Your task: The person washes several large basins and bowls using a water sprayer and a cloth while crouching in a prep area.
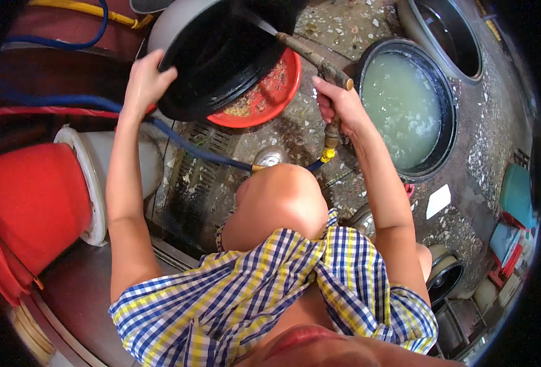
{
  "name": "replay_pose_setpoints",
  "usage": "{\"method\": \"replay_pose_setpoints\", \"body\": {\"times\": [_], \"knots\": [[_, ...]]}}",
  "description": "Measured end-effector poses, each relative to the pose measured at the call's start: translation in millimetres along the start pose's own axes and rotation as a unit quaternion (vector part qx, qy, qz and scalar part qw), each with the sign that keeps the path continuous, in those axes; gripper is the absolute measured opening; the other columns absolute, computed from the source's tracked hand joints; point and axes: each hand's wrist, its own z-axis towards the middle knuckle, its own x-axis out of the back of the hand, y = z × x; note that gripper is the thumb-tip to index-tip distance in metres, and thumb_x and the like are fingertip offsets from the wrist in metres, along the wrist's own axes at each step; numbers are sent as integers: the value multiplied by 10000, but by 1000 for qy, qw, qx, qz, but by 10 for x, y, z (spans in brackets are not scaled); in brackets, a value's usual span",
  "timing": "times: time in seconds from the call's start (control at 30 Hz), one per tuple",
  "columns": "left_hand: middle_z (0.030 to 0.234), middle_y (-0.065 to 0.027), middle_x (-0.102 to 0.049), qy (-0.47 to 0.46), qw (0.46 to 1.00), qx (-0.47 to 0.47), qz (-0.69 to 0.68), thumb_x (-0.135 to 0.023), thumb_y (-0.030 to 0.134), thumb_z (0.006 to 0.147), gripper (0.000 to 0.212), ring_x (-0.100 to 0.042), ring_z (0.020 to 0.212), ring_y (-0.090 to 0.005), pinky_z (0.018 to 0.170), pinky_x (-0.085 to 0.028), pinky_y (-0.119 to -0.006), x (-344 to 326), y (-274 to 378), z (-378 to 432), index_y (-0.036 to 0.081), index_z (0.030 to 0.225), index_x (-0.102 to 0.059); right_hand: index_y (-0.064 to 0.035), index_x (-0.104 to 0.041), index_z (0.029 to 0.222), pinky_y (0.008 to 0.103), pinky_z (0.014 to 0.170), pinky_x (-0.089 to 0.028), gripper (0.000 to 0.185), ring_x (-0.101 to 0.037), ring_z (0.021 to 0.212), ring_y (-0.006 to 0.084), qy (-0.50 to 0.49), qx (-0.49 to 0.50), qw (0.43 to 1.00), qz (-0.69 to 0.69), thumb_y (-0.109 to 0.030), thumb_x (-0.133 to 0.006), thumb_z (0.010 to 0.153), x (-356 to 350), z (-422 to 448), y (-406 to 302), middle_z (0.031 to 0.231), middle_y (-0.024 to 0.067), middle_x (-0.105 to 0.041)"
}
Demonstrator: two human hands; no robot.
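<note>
My left hand grips the rim of a large dark-lined basin, which is tilted on its side with its mouth towards me. In my right hand is a spray gun with a worn barrel, joined to a blue hose by a yellow-wrapped fitting. Water jets from its tip into the basin. Under the basin's lower rim sits a red strainer or shallow basin with food scraps in it, partly hidden.
A black tub of cloudy water stands at right, with a grey basin behind it. A blue hose crosses a floor drain grate. At left lie a red bucket and a white bucket. Wet floor surrounds a white card.
</note>
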Motion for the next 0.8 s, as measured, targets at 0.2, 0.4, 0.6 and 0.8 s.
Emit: {"method": "replay_pose_setpoints", "body": {"times": [0.2, 0.4, 0.6, 0.8], "knots": [[753, -185, -626, 128, 985, 112, -10, -704, 254, 729, 294, -636, 737, -320, 666, -493, -364, -156, 169, -54, 21, 857, -580, -110, -425, 618, 243, 366, -244, 333, -314, 396, 73, -76, -13, 995, -59, -252, -604, 860, -108, -17, -83, 499, -41, -349], [812, -187, -619, 106, 993, 2, 56, -636, 140, 740, 213, -614, 783, -369, 685, -489, -397, -28, 142, 50, 27, 907, -566, -117, -418, 639, 247, 359, -241, 308, -320, 381, 77, -152, -11, 986, -65, -231, -600, 860, -324, -91, -96, 486, -36, -353], [809, -178, -644, 206, 974, 87, 43, -637, 147, 718, 199, -627, 761, -372, 693, -491, -433, -236, -113, -598, 33, 870, -578, -105, -453, 677, 250, 336, -267, 256, -350, 370, 86, -40, -135, 986, -86, -232, -580, 858, -273, -17, 187, 500, -29, -383], [846, -189, -649, 190, 971, 138, -50, -699, 226, 717, 371, -645, 815, -332, 716, -498, -378, -253, 359, -368, 28, 992, -548, -104, -444, 657, 266, 351, -280, 277, -352, 385, 95, -3, -96, 992, -84, -233, -572, 865, -59, -2, 242, 517, -27, -386]]}}
